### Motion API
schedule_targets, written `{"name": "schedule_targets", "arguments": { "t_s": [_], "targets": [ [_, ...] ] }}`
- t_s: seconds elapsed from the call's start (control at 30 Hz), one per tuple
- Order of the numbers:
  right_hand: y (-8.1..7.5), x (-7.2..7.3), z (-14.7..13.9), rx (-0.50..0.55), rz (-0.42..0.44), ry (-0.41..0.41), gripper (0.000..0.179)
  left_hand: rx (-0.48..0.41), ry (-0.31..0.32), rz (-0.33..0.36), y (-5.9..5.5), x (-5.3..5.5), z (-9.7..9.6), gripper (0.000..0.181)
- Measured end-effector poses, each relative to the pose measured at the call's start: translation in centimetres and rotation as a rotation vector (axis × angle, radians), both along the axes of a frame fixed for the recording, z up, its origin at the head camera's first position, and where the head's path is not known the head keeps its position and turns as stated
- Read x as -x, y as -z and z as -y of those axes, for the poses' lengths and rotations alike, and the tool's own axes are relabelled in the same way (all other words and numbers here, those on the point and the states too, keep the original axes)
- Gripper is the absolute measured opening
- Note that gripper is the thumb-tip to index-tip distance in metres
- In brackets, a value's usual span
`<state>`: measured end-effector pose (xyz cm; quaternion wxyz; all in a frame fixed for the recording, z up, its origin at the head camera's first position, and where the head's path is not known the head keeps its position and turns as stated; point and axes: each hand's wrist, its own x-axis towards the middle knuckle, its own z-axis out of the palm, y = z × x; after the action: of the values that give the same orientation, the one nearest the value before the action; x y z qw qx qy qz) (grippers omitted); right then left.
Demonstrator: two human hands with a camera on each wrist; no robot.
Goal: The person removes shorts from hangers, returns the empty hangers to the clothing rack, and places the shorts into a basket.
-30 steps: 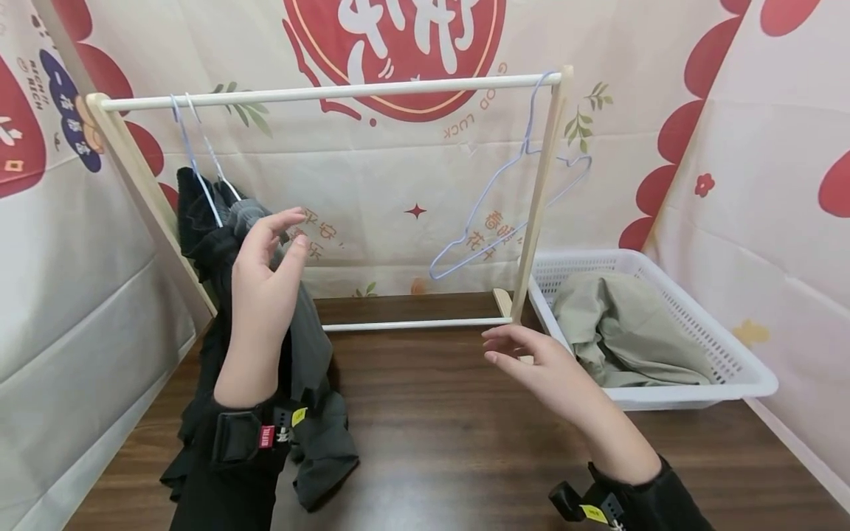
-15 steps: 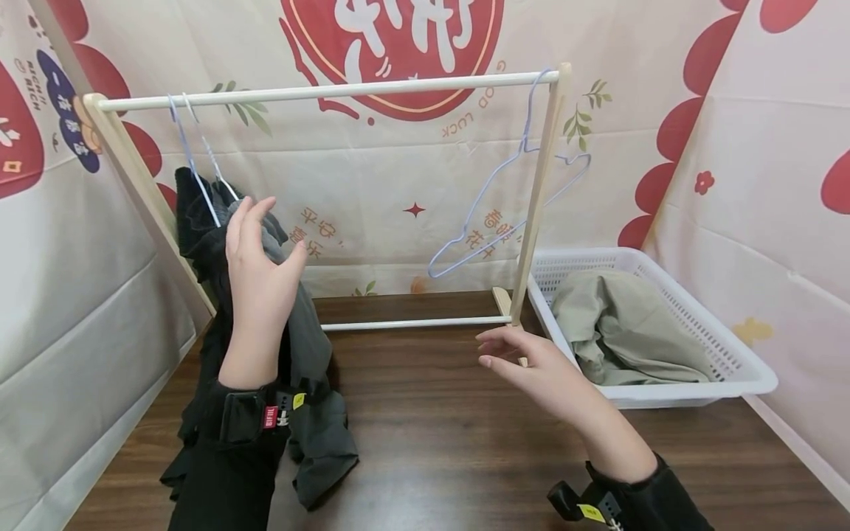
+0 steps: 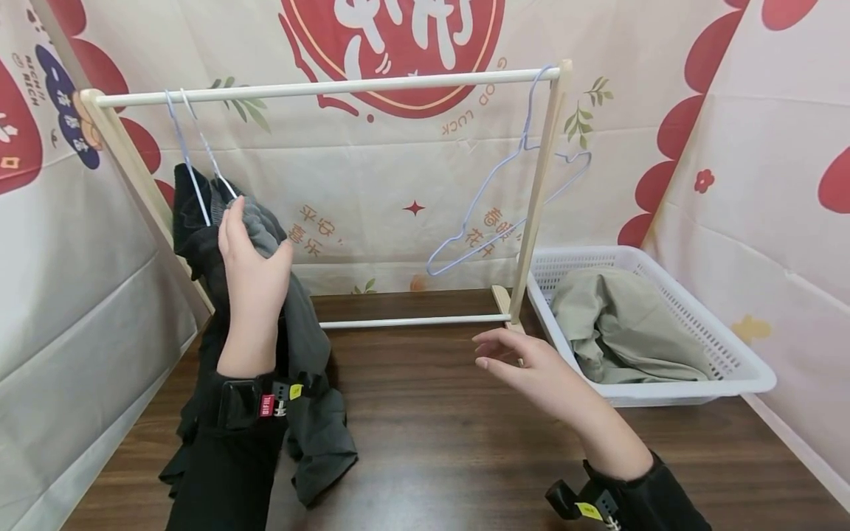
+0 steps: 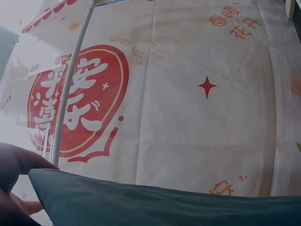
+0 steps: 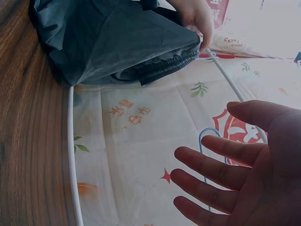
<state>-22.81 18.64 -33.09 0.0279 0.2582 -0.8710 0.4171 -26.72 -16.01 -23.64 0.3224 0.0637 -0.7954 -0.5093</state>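
Observation:
Dark grey trousers [image 3: 305, 346] with a gathered elastic waistband [image 5: 169, 67] hang at the left of the rack on a white hanger [image 3: 207, 151]. My left hand [image 3: 252, 273] is raised against their top, fingers extended upward and thumb apart; in the left wrist view, its fingers lie beside the cloth's corner. Behind it, a black garment [image 3: 189, 199] hangs from a blue hanger [image 3: 186, 155]. My right hand [image 3: 524, 361] hovers over the table near the rack's right foot, its fingers spread and holding nothing.
A pale wooden rack with a white top rail [image 3: 345, 87] stands across the table [image 3: 425, 442]. Another blue hanger [image 3: 465, 228], bare, hangs at its right end. To the right, a white basket [image 3: 744, 380] holds a grey-green cloth [image 3: 631, 324]. Printed sheets surround the table.
My left hand has moved slightly left, its fingers straightening upward and coming to the top of the grey trousers. The right hand has barely shifted.

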Motion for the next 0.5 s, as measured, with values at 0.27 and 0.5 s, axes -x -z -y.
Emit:
{"name": "schedule_targets", "arguments": {
  "t_s": [0.27,0.5],
  "targets": [
    [0.1,0.0,0.0,-0.007,0.008,-0.018,0.028,-0.065,-0.046,0.044,0.0,0.9,0.5,0.085],
    [0.3,0.2,0.1,0.001,0.03,-0.068,0.029,-0.129,-0.032,0.082,0.0,1.5,0.9,0.093]
  ]
}}
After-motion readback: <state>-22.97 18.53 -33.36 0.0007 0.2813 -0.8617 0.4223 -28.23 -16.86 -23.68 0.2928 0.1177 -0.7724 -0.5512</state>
